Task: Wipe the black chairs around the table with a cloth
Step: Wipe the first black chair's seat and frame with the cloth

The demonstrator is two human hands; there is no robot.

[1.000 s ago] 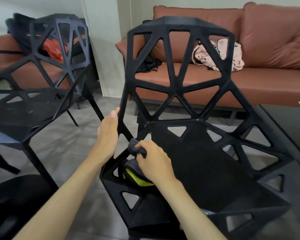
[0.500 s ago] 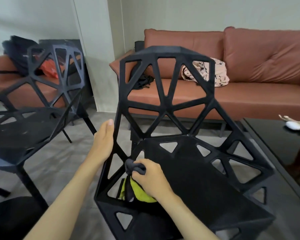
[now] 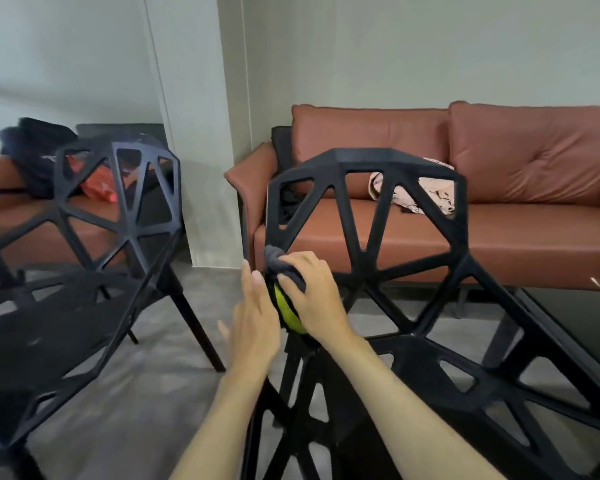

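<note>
1. The right hand (image 3: 314,296) has its fingers curled round a bunched cloth (image 3: 284,271), dark grey on top with a yellow-green part below, and presses it against the left upright of the near black chair (image 3: 366,161), where the back's struts come down toward the seat.
2. The left hand (image 3: 253,323) sits just beside the right one, on the outer side of the same upright. Its fingers are straight and close together, pointing up, with the thumb spread off to the left. It grips nothing. Whether the fingers actually touch the frame cannot be told, as motion blur softens that edge.
3. Two black chairs show in full: the near one under the hands, and a second chair (image 3: 118,188) to the left, well apart from it, with its back toward the wall. Both have open triangular lattice backs and seats. A dark edge at the bottom left may be part of another chair, too cut off to tell.
4. One cloth is in view, held in the right hand.
5. A dark glossy desk (image 3: 575,327) shows at the right edge, close to the near chair.
6. Behind the near chair stands a brown leather sofa (image 3: 534,174) with a pale printed garment (image 3: 413,192) lying on its seat.
</note>
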